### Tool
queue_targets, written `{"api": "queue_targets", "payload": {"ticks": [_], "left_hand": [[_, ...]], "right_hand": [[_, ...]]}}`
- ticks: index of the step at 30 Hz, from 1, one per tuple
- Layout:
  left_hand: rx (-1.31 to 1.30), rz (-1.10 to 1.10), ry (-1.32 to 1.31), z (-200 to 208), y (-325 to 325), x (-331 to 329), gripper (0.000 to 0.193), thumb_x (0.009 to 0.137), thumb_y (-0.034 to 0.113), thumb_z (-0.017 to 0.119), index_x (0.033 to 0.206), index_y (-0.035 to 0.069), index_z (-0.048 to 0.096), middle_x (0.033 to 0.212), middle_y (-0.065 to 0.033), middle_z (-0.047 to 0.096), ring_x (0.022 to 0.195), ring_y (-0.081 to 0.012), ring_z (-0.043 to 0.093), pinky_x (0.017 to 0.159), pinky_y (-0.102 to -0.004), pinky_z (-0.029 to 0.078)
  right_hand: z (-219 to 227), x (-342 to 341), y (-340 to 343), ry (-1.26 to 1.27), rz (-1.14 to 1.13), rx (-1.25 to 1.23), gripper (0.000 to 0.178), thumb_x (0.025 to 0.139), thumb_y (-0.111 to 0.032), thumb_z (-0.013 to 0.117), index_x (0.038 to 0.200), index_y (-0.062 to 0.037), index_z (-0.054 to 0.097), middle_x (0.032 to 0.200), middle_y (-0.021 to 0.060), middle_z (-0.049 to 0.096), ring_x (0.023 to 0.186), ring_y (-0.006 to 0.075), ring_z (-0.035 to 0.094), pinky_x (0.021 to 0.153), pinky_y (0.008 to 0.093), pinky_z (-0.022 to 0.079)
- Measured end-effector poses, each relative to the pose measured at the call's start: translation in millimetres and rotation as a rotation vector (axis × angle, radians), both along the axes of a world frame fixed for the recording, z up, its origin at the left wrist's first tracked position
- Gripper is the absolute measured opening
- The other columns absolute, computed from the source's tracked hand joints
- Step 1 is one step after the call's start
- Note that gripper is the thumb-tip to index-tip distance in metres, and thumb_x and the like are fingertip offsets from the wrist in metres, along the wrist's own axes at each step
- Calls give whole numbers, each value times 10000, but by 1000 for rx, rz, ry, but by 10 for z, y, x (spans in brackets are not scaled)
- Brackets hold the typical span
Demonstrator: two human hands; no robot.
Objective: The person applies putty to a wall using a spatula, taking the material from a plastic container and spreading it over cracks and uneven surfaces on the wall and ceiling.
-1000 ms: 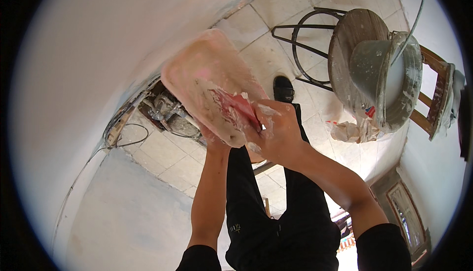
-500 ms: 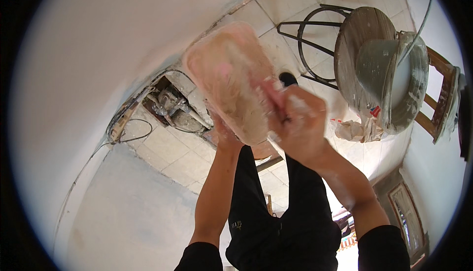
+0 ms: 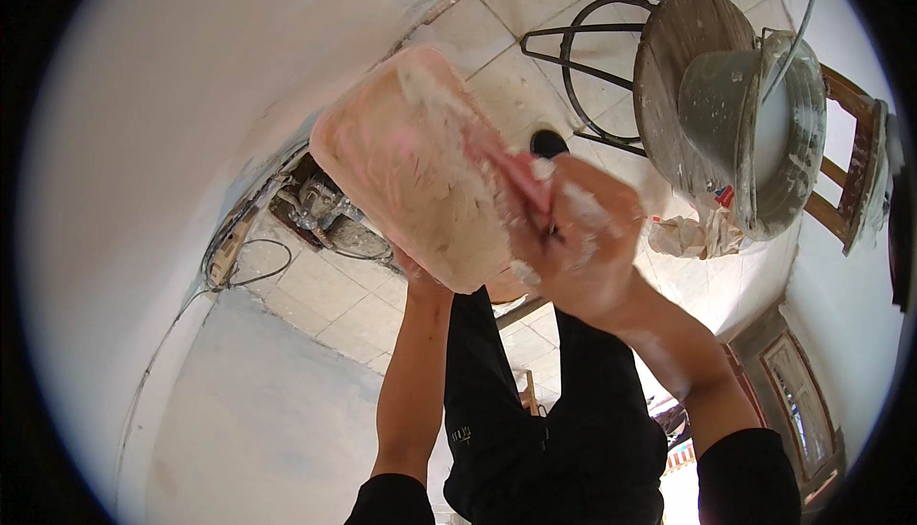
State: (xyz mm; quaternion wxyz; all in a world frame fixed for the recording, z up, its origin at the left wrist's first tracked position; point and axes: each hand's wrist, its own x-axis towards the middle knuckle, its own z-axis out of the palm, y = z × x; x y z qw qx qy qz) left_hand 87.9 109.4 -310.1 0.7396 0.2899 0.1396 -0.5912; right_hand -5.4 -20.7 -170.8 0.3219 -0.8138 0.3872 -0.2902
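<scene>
A pinkish plastering board [image 3: 415,171], smeared with beige plaster, is held up in front of me. My left hand [image 3: 420,275] supports it from beneath and behind; the board hides most of those fingers. My right hand [image 3: 583,238], dabbed with white plaster, is closed around a pink-handled tool [image 3: 521,176] at the board's right edge. The tool looks like a plastering knife, but its blade is blurred and I cannot tell its shape.
On the right, a round wooden stool [image 3: 659,76] with black metal legs stands beside a plaster-stained bucket [image 3: 726,114]. A crumpled bag [image 3: 697,236] lies below. Left of the board, a floor hole exposes pipes [image 3: 320,205] beside the wall [image 3: 191,95], near a loose cable [image 3: 272,278].
The board has shifted left and tilted further, showing more of its plastered face. My right hand stays at its right edge. The stool and bucket sit slightly higher in view.
</scene>
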Motion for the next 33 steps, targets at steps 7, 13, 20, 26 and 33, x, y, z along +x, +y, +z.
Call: {"api": "queue_targets", "payload": {"ticks": [7,13,20,26,33], "left_hand": [[19,0,-54,-20,34,41,707,831,590,416,1358,147,256,1282,-89,413,1128,-253,451,951,-402,388],[39,16,-84,63,-17,110,709,829,587,423,1357,144,257,1277,-93,418,1121,-255,458,948,-403,391],[27,-24,-188,-87,5,125,702,830,574,430,1355,142,259,1288,-93,408,1126,-254,454,951,-403,388],[35,-44,-158,-54,-13,129,692,833,558,438,1356,141,259,1303,-89,392,1148,-252,432,963,-403,378],[27,-81,-146,-121,28,108,681,837,539,447,1356,141,259,1320,-84,375,1175,-249,406,977,-403,366]], "right_hand": [[-395,-75,18,-39,224,-42,351,631,24,665,965,31,556,812,126,619,558,235,549,466,292,444],[-206,-236,30,3,126,152,329,632,-9,672,947,-26,577,784,95,610,617,244,585,503,303,467],[-250,-154,149,-148,141,166,289,667,57,627,951,36,576,788,127,619,522,219,533,468,273,426],[-359,-49,-66,-79,74,32,316,639,38,626,953,28,591,800,118,625,571,226,553,514,277,441],[-413,-53,143,-278,107,184,315,619,64,629,927,5,600,799,111,622,588,217,559,500,284,443]]}}
